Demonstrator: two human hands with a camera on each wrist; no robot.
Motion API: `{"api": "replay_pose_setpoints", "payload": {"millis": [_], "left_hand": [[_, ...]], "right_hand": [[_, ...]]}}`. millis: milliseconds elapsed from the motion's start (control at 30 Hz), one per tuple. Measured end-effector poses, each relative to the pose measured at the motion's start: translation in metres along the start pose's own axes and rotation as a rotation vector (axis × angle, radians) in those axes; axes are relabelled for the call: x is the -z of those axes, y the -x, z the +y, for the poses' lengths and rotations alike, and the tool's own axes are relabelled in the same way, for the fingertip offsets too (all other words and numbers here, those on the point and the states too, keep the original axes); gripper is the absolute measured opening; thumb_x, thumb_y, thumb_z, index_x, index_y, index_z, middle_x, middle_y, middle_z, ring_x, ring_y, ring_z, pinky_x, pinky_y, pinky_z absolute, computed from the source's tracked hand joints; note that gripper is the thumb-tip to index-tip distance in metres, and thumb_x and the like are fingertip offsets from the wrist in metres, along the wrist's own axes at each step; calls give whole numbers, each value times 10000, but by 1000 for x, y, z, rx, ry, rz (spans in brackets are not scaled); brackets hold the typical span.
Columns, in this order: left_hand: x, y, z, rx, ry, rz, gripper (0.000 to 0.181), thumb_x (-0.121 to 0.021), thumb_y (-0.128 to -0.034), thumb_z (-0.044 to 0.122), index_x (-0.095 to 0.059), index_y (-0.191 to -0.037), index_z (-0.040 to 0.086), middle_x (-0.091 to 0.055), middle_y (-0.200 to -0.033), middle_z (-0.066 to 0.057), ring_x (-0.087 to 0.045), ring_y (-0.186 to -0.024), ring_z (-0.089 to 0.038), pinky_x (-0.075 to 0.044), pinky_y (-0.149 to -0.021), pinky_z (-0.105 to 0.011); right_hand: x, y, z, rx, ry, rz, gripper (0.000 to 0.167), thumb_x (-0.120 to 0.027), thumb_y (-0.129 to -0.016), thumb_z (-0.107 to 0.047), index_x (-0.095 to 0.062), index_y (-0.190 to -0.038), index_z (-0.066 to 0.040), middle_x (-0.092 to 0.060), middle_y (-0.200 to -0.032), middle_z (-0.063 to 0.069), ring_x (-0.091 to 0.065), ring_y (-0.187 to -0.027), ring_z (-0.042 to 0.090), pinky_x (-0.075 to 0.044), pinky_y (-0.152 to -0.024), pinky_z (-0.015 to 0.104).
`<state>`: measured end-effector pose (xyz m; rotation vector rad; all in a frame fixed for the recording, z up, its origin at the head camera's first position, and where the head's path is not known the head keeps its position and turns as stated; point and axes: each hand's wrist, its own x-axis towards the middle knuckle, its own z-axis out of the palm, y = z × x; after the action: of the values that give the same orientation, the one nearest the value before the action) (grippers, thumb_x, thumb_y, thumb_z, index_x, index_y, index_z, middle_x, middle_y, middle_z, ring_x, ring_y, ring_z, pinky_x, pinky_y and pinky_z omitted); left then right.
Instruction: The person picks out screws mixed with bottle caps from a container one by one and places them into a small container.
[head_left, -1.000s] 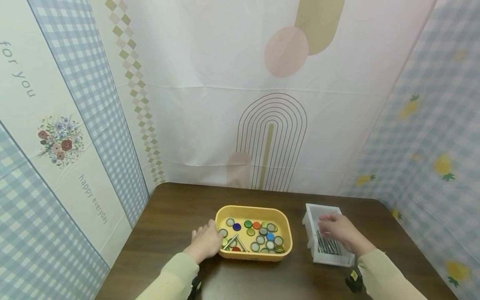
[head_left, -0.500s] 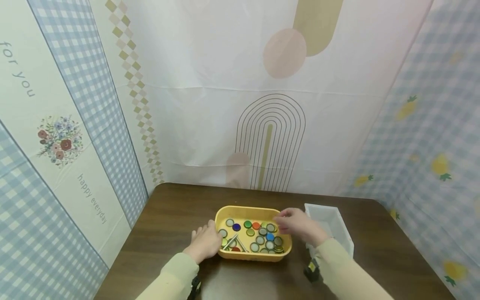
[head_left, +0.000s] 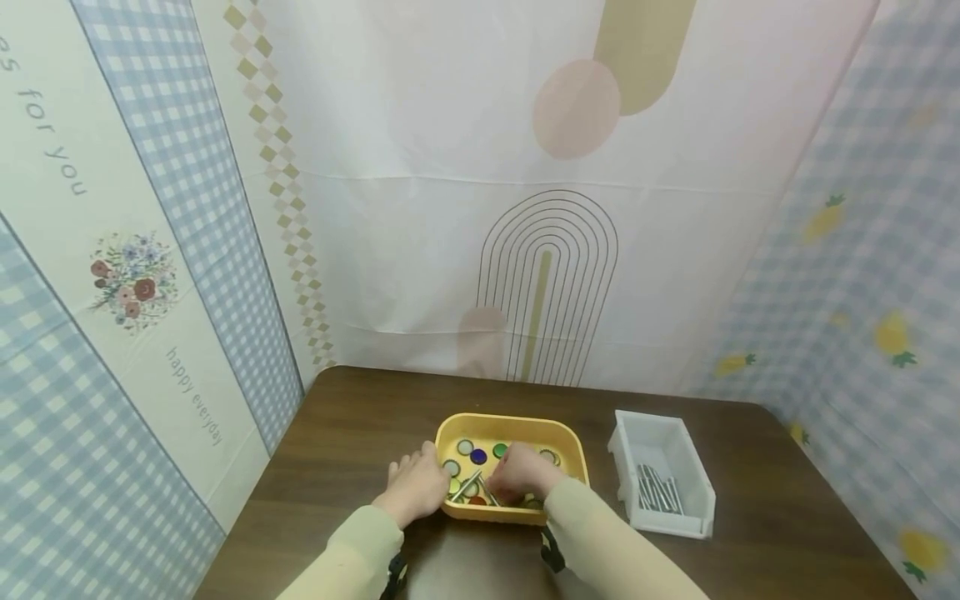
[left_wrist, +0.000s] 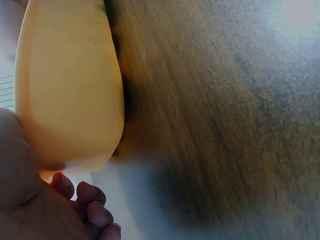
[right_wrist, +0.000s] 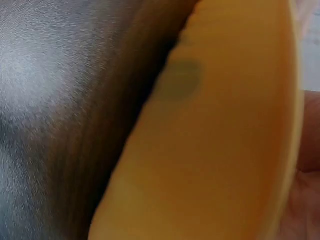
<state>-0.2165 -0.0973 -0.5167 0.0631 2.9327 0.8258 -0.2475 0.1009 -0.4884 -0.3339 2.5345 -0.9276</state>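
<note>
A yellow plastic tub (head_left: pixel 525 423) holds bottle caps of several colours, such as a dark blue cap (head_left: pixel 478 457) and a green cap (head_left: pixel 500 450). Two long silver nails or screws (head_left: pixel 467 486) lie among them. My left hand (head_left: pixel 417 483) grips the tub's left end; the left wrist view shows the thumb at the rim and curled fingers by the end wall. My right hand (head_left: pixel 521 473) reaches down into the tub, fingers bent, beside the right-hand silver piece. Its fingertips are hidden, so whether it pinches anything is unclear. It covers many caps.
To the right stands a white open bin (head_left: pixel 652 437) with several silver nails or screws (head_left: pixel 658 490) in it. Both containers are on a dark brown wooden table (head_left: pixel 360 417). A printed cloth (head_left: pixel 397 267) hangs behind the table.
My right hand has moved left from above the white bin, over the tub's right rim and down into the tub. The left hand stays at the tub's left end.
</note>
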Motion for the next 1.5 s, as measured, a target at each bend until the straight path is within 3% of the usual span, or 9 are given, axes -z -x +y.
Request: {"api": "replay_pose_setpoints", "payload": {"millis": [100, 200, 433, 567, 800, 1100, 1333, 1500], "left_hand": [[-2, -1, 1, 2, -1, 6, 261, -501, -971, 278, -487, -1089, 47, -481, -797, -46, -428, -771, -256, -292, -774, -473], [-3, -2, 2, 4, -5, 15, 275, -514, -965, 280, -490, -1095, 39, -487, -808, -48, -438, -782, -254, -300, -783, -478], [-4, -3, 5, -7, 2, 1, 250, -502, -968, 266, -487, -1085, 46, -467, -787, -45, -415, -764, -256, -285, -762, -469], [-6, -4, 7, -4, -5, 0, 251, -503, -967, 269, -488, -1081, 46, -469, -785, -43, -417, -765, -255, -287, -766, -467], [-5, -3, 7, 0, 9, 2, 252, -512, -965, 272, -483, -1071, 45, -475, -791, -40, -427, -765, -250, -290, -758, -466], [-2, -3, 1, 16, 8, 26, 262, -506, -954, 256, -489, -1094, 36, -491, -817, -39, -439, -779, -248, -297, -763, -466], [-4, -2, 3, 19, 12, 19, 269, -517, -953, 260, -486, -1096, 35, -504, -833, -47, -453, -791, -251, -303, -766, -469], [-3, -2, 5, 21, -2, 24, 255, -519, -954, 255, -483, -1083, 38, -498, -818, -45, -451, -781, -248, -303, -758, -464]], "right_hand": [[-7, -5, 1, 18, 100, 30, 402, -694, -764, -80, -486, -426, -144, -369, -373, -91, -307, -362, 79, -258, -419, 247], [-11, -10, 2, 26, 179, 69, 359, -650, -713, -22, -498, -409, -138, -373, -356, -81, -316, -339, 76, -264, -406, 239], [-5, -19, 1, -46, 309, 115, 382, -543, -641, 96, -329, -460, -164, -226, -417, -41, -187, -413, 108, -207, -391, 236], [1, -19, -2, -60, 283, 119, 276, -529, -599, 137, -411, -507, -96, -315, -436, 5, -233, -423, 133, -233, -389, 243], [-3, -22, -7, -77, 385, 116, 283, -596, -607, 135, -467, -485, -85, -412, -485, 56, -341, -459, 157, -297, -412, 237], [-8, -26, -10, -90, 276, 156, 206, -634, -635, 137, -508, -562, -8, -443, -514, 95, -388, -448, 175, -310, -390, 237], [-10, -25, -7, -118, 255, 154, 166, -621, -644, 149, -504, -644, 32, -438, -536, 111, -350, -462, 184, -232, -422, 267], [-9, -24, -9, -133, 234, 152, 113, -613, -670, 139, -541, -670, 51, -502, -572, 141, -389, -435, 166, -276, -381, 236]]}}
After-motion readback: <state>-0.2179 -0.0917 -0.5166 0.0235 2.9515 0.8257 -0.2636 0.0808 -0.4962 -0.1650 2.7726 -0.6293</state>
